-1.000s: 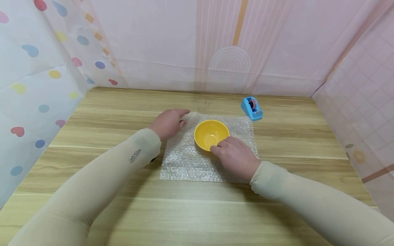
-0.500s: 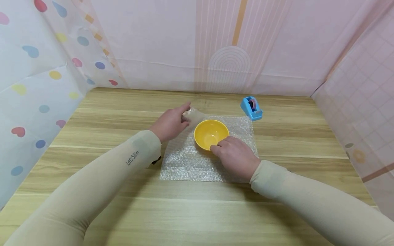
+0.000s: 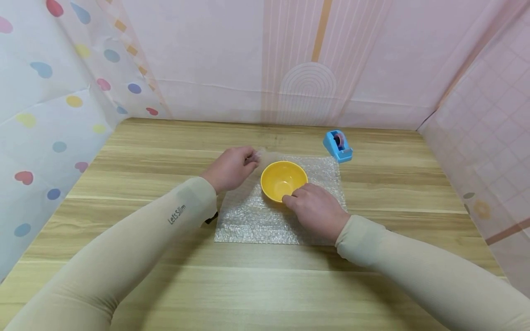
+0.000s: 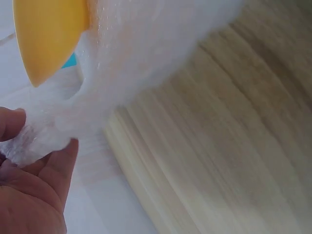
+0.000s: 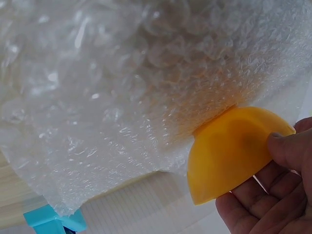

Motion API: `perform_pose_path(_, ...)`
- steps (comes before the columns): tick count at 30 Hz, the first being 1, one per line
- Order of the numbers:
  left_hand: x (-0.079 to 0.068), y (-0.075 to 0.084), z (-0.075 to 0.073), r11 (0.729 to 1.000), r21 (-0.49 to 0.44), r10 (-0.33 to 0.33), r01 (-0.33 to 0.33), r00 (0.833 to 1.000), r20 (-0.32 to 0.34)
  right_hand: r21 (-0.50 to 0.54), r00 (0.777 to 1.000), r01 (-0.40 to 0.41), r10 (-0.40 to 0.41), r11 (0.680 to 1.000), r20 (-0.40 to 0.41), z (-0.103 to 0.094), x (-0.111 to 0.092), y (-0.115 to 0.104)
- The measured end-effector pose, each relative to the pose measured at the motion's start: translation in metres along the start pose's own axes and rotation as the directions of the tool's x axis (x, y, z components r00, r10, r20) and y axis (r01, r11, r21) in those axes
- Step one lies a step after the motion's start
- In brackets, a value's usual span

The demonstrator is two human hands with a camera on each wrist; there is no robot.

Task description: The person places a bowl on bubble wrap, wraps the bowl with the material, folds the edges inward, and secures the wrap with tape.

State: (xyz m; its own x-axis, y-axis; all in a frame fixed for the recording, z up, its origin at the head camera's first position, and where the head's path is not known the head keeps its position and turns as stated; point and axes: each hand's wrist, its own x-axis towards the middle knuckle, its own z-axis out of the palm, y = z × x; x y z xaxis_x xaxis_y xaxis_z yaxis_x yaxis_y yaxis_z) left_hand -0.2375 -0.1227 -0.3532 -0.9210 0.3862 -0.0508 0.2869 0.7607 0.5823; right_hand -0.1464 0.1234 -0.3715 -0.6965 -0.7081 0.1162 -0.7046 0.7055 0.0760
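Observation:
A yellow bowl (image 3: 281,177) stands upright on a sheet of bubble wrap (image 3: 265,225) laid on the wooden table. My right hand (image 3: 316,211) grips the bowl's near right rim; in the right wrist view the thumb lies on the outside of the bowl (image 5: 229,151) and the other fingers are over the inside. My left hand (image 3: 232,169) pinches the far left corner of the bubble wrap. That corner is lifted off the table, and the left wrist view shows the wrap (image 4: 53,122) bunched between thumb and fingers.
A blue tape dispenser (image 3: 338,146) with a pink roll stands just beyond the wrap's far right corner. Patterned cloth walls (image 3: 215,59) border the wooden table (image 3: 256,285) at the back and both sides.
My left fingers spread half a second ago and have closed on the wrap's corner, which is raised a little and drawn toward the bowl. My right hand and the bowl have stayed put.

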Motion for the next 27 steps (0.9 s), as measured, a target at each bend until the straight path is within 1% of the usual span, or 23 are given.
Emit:
perform_pose_path(11,-0.005,0.008,0.004,0.996,-0.078,0.048,-0.048,0.999,-0.011,0.001,1.0,-0.003,0.003,1.0,0.002,0.0,0.001,0.0)
perform_pose_path(18,-0.008,0.015,0.009,0.991,-0.114,0.066,-0.065,0.998,0.006,-0.011,1.0,0.003,-0.003,1.0,-0.004,0.0,0.001,-0.001)
perform_pose_path(22,-0.01,0.018,0.011,0.99,-0.096,0.103,-0.1,0.994,0.021,-0.022,1.0,0.011,-0.011,1.0,-0.019,0.0,0.001,-0.001)
perform_pose_path(27,-0.013,0.02,0.014,0.987,-0.025,0.158,-0.157,0.987,0.04,-0.027,1.0,0.011,-0.011,1.0,-0.026,0.001,0.001,0.0)
